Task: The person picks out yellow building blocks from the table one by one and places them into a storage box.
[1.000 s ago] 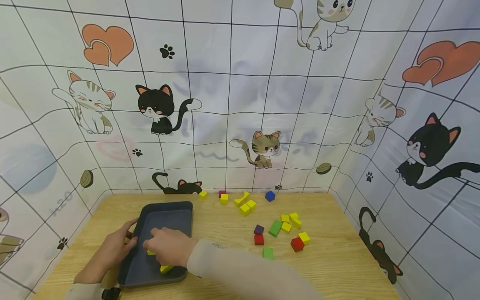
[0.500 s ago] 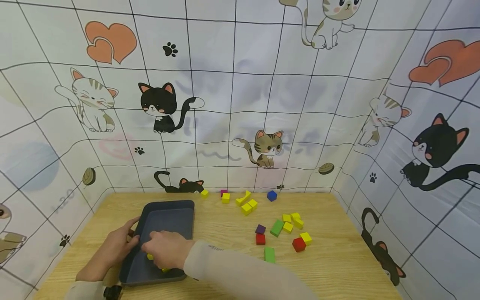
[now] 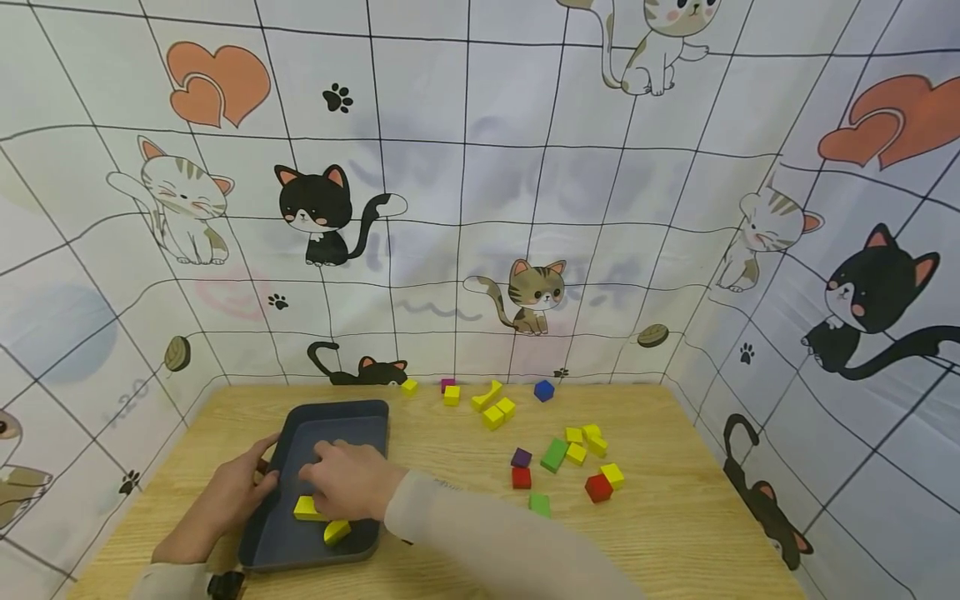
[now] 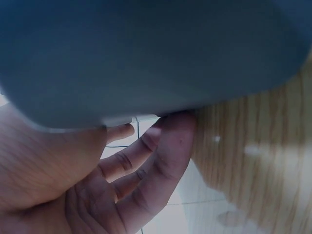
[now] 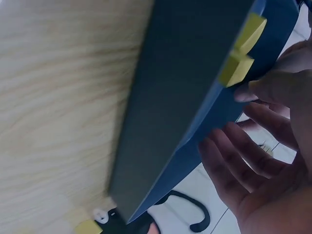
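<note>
A dark grey-blue tray (image 3: pixel 285 546) lies on the left of the wooden table in the head view. My left hand (image 3: pixel 236 492) holds its left side, fingers bent against the wall; the left wrist view shows the fingers (image 4: pixel 178 141) meeting the tray wall. Over the middle of the tray hovers my right hand (image 3: pixel 348 482). Its fingers (image 5: pixel 229 175) are loosely bent with nothing between them, and the thumb is close to the blocks. Inside the tray are a yellow block (image 3: pixel 306 508) and a yellow rounded block (image 3: pixel 337 532), close together.
Yellow blocks (image 3: pixel 492 417) lie scattered at the table's back, near a blue block (image 3: pixel 543 390). On the right are red blocks (image 3: pixel 598 488), a purple block (image 3: pixel 521 457) and green blocks (image 3: pixel 554 456), one partly behind the right sleeve (image 3: pixel 502 533). A cat-print curtain (image 3: pixel 420 275) encloses the table.
My right hand has moved away from the yellow blocks, up and to the right over the tray, leaving both in plain sight. The left hand stays at the tray's side.
</note>
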A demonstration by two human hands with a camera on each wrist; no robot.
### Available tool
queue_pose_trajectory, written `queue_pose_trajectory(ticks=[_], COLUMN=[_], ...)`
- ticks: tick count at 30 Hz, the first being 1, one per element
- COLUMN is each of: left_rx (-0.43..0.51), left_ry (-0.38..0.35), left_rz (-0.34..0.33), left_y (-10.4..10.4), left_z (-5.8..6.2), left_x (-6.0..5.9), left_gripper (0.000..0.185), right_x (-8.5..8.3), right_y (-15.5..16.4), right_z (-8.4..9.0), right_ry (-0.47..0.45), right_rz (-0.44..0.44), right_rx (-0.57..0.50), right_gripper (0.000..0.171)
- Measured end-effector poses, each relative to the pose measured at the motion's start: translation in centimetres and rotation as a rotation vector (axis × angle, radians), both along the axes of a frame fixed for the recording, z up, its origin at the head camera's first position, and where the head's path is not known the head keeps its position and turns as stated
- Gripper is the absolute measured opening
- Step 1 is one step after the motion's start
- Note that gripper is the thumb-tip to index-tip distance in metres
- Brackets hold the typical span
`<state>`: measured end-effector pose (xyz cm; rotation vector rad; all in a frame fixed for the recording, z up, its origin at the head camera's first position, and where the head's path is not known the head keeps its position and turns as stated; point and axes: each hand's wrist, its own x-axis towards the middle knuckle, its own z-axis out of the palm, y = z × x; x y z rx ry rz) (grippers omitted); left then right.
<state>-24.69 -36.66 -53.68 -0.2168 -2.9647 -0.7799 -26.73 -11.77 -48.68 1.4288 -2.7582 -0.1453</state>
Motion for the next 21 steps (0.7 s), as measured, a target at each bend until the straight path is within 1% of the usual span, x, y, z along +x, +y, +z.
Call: queue_pose_trajectory(ticks=[6,10,13,16,21], left_rx=[-0.002,-0.008,-0.007,-0.001,0.011], left_ry=[-0.018,-0.021,-0.012,-0.002,0.001], left_rz=[0.015,0.020,0.016,0.019,0.016], left_y=[0.2,0.3,0.3,0.2,0.2], left_z=[0.1,0.2,0.2,0.1,-0.1], left_x=[0.1,0.1,0.1,0.1,-0.1], left_gripper=[0.070,0.071,0.071,0.070,0.069], right_x=[-2.2,-4.1,-5.5,-6.9,-8.9], right_y=[2.2,3.5,4.3,5.1,6.3], right_z=[-0.4,-0.5,-0.6,-0.7,-1.2], right_ry=[0.089,0.124,0.117,0.089,0.066], right_rz=[-0.029,-0.082,-0.144,-0.199,-0.244], right_rx=[-0.065,-0.097,-0.111,-0.116,-0.122], right_gripper=[0.043,0.046,0.049,0.052,0.052])
